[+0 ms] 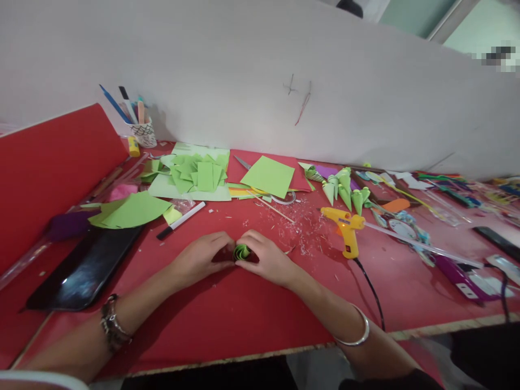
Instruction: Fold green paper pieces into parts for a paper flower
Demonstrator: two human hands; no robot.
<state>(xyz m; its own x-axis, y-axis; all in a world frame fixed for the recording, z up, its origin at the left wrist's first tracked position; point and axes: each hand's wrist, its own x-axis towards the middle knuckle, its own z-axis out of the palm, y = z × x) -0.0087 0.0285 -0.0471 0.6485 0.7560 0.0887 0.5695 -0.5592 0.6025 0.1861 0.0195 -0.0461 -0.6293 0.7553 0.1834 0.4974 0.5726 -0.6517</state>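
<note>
Between my two hands, just above the red tabletop (227, 319), is a small coil of green paper (242, 252) with its layers curling round each other. My right hand (266, 257) closes on it, thumb below and fingers above. From the other side my left hand (207, 254) meets it, fingertips and thumb bent against the coil's left edge. A white marker with a black cap (181, 221) lies beyond my left hand. Several finished-looking green paper cones (344, 187) lie farther back to the right.
A yellow glue gun (345, 227) with a black cord lies to the right. Green paper pieces (199, 173), a green square sheet (268, 176) and scissors (242, 162) lie at the back. A black tray-like object (85, 271) is left; a pen cup (144, 134) stands by the wall.
</note>
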